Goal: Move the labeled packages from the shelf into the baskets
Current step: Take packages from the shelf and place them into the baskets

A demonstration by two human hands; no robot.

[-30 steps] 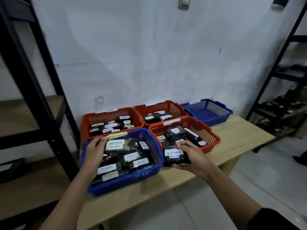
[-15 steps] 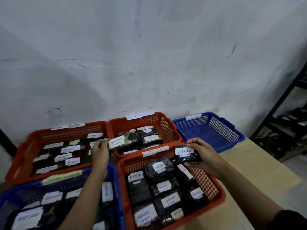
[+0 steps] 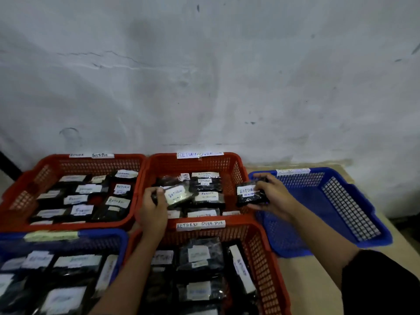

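While three red plastic mesh baskets (image 3: pixel 145 164) and two blue plastic mesh baskets (image 3: pixel 372 223) sit filled, each hand's fingers (image 3: pixel 264 178) pinch one black white-labelled package (image 3: pixel 248 195).

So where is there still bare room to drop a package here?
The blue basket on the right shows a bare floor. The table strip beside the front red basket is free. The three red baskets and the left blue basket are crowded with packages.
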